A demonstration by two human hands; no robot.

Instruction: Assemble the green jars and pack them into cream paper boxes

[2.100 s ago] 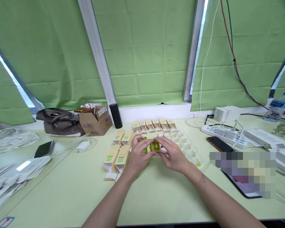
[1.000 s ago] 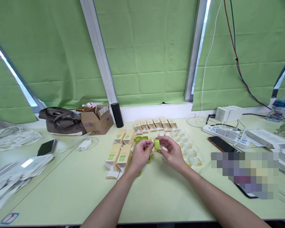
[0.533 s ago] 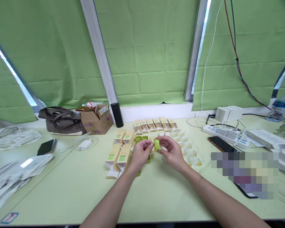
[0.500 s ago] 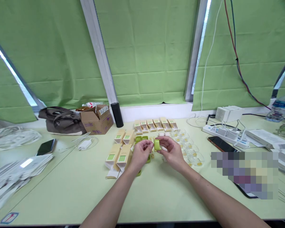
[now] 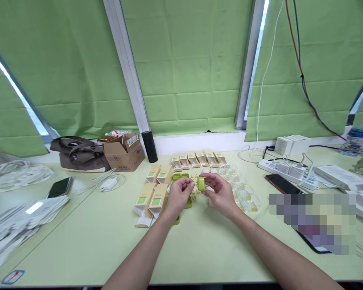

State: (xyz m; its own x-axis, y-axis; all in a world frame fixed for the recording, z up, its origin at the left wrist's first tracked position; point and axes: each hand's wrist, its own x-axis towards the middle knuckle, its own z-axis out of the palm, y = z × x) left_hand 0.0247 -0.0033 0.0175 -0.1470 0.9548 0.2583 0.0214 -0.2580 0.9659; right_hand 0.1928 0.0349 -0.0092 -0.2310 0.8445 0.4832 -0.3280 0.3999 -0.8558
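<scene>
rt hand (image 5: 220,192) has a green boxy plastic-looking case (image 5: 201,184) pinched above the pale green surface (image 5: 199,253); lt hand (image 5: 180,194) grip's narrow, can't tell if holding smth. step's handling it imo, next prob needs steady pinch

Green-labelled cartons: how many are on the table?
10 cartons: six in a row at the back, four grouped left of the left hand.

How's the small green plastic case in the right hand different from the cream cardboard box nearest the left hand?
Colour: the small green plastic case looks green; the cream cardboard box has only a green label. Size: the case is smaller than the box. Pose: the case is held in the right hand; the box rests on the table with a flap open. Both show green.
</scene>
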